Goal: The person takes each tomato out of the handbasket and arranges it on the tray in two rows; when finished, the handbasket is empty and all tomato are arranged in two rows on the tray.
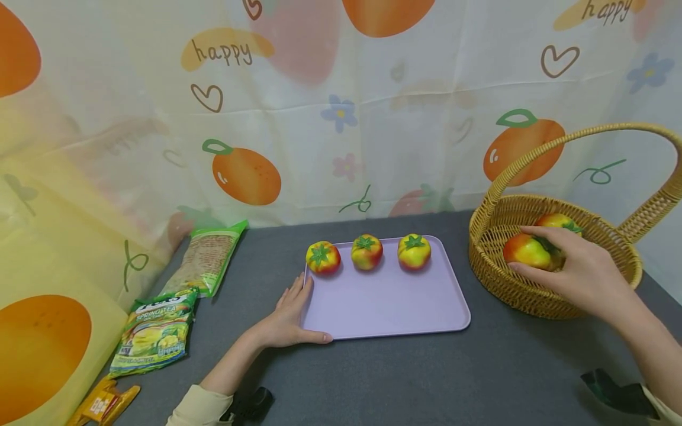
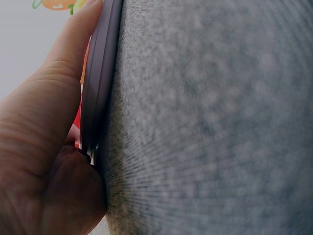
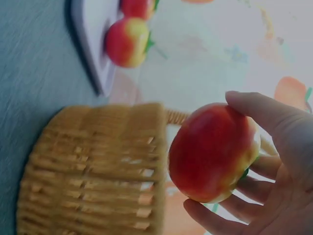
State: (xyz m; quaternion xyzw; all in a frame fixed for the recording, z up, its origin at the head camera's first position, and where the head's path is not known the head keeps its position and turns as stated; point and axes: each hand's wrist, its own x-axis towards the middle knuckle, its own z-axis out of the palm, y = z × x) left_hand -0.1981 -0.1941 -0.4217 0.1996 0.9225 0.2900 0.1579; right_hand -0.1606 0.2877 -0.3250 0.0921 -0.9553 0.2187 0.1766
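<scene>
My right hand [image 1: 591, 278] grips a red-and-yellow tomato [image 1: 524, 251] with green leaves over the wicker basket [image 1: 524, 296]. In the right wrist view the held tomato [image 3: 210, 152] sits between thumb and fingers, just above the basket rim. Another tomato [image 1: 551, 220] lies behind it in the basket, partly hidden by the hand. My left hand [image 1: 288, 319] rests at the near left corner of a pale purple tray [image 1: 383, 302], fingers stretched along its left side and thumb along its front edge. Three tomatoes [image 1: 367, 253] stand in a row along the tray's back.
On the left lie a green-edged clear packet [image 1: 205, 260], a green Spring Tea bag [image 1: 157, 334] and a small orange wrapper [image 1: 103, 402]. The basket's tall handle [image 1: 581, 135] arches over its opening. A printed cloth [image 1: 373, 136] hangs behind the grey table [image 1: 405, 378].
</scene>
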